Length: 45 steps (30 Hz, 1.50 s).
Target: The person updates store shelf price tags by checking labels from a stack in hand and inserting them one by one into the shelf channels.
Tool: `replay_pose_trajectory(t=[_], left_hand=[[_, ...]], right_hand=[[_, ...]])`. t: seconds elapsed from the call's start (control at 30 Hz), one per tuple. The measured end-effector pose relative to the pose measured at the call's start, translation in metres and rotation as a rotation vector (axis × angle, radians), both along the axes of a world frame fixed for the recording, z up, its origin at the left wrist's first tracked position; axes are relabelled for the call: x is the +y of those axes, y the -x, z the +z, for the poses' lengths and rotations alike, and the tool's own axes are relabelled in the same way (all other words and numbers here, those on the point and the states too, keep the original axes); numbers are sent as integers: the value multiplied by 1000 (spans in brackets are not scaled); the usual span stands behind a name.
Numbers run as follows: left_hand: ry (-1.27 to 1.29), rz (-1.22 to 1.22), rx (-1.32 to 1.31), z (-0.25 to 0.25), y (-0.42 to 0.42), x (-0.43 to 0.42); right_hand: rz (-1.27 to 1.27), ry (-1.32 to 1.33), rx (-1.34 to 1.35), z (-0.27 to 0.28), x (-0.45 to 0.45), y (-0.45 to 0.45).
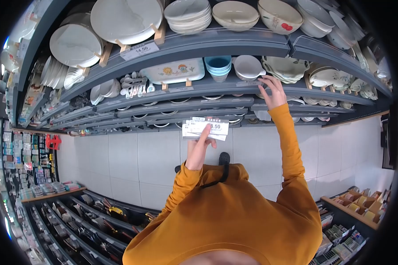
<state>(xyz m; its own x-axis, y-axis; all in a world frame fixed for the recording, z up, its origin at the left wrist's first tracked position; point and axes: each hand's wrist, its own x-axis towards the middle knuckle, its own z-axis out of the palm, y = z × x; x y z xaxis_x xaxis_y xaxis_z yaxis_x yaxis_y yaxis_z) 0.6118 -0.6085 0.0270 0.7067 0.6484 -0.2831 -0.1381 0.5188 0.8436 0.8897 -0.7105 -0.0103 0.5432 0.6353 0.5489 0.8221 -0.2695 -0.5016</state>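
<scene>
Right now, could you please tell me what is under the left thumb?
A stack of price labels lies under the left thumb; the print directly beneath it is covered, so unreadable.

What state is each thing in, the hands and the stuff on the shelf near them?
Left hand: closed on the labels.
Labels: loosely stacked, printed side up.
Right hand: fingers parted, at the shelf edge; contact unclear.
Blue cups: nested, upright.
White cup: upright.
Tray: propped up, picture showing.
Large plate: propped up on a wooden stand.
</scene>
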Motion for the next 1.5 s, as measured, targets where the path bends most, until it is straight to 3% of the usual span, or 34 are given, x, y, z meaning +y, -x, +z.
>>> replay_pose_trajectory(t=[0.1, 0.27, 0.47, 0.67, 0.9, 1.17, 1.5], left_hand=[[-14, 32, -13, 8, -3, 0], [-86, 36, -20, 8, -3, -2], [-83, 7, -28, 10, 1, -7], [50, -176, -79, 10, 22, 5], [87, -254, -31, 3, 51, 20], [139, -239, -96, 1, 97, 47], [152, -328, -198, -8, 195, 120]], right_hand=[[43, -55, 83, 11, -4, 36], [340, -196, 738, 44, -8, 126], [336, -257, 999, 46, -3, 157], [313, -216, 1045, 49, -1, 161], [273, -266, 891, 45, 17, 183], [297, -249, 514, 52, 52, 223], [328, -162, 957, 48, 106, 329]])
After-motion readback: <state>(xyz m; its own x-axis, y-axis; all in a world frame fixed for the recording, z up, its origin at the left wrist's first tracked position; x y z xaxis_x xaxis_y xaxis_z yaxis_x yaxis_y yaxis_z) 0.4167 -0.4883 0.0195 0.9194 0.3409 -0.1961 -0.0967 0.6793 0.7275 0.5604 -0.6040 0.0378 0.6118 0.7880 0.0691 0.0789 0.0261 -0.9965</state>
